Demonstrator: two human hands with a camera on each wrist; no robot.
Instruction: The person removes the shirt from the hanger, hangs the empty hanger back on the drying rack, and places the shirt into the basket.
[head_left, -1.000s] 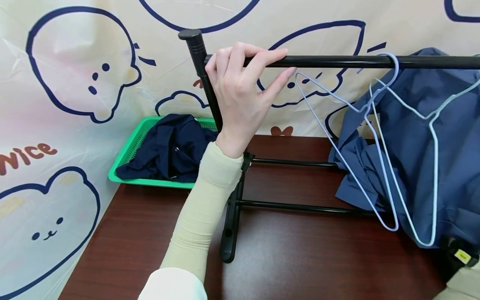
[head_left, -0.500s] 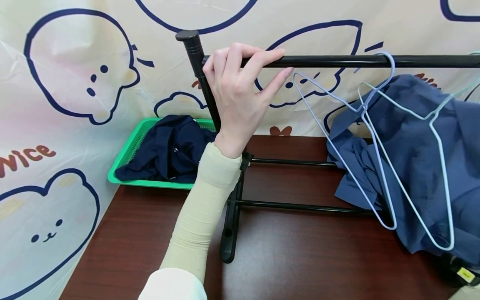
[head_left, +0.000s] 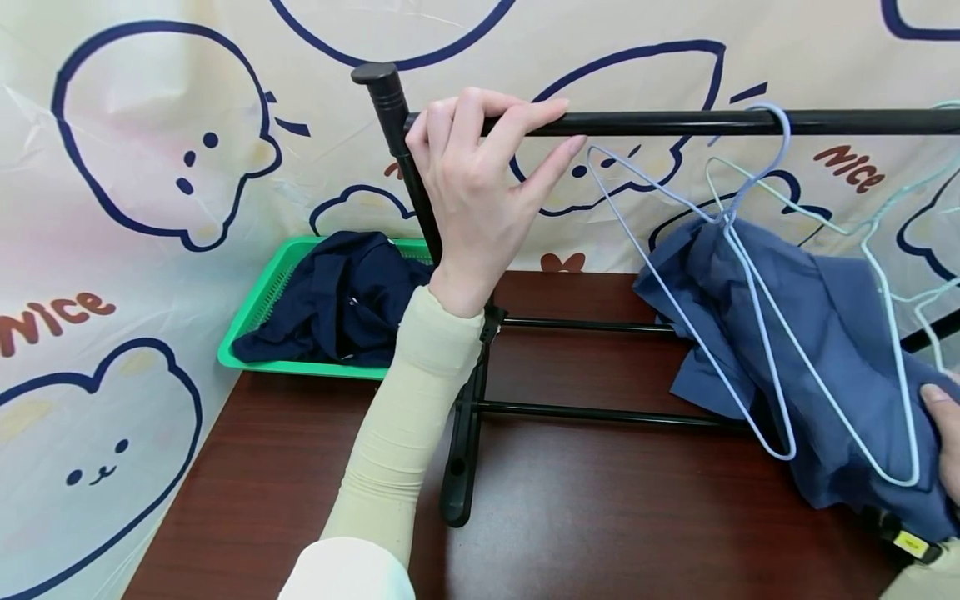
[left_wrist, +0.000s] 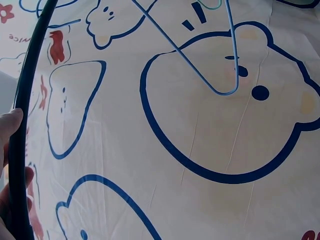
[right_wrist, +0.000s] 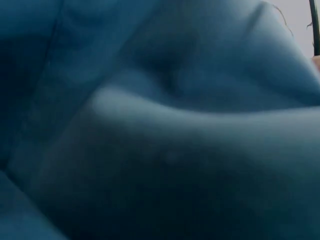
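My left hand grips the black top rail of a clothes rack near its left post, thumb below and fingers over it. In the left wrist view the fingers curl round the dark rail. A slate-blue garment sags in folds at the right, behind the hangers. At the right edge my right hand, partly cut off, holds this garment with the thumb on top. The right wrist view is filled by blurred blue cloth. A lavender hanger and a pale mint hanger hang on the rail.
A green basket with dark navy clothing stands at the back left. The rack's foot and lower bars rest on the brown table. A patterned curtain hangs behind.
The blue garment has come down from near rail height and bunched lower. My right hand has come into view at the right edge. The mint hanger has swung; my left hand stays put.
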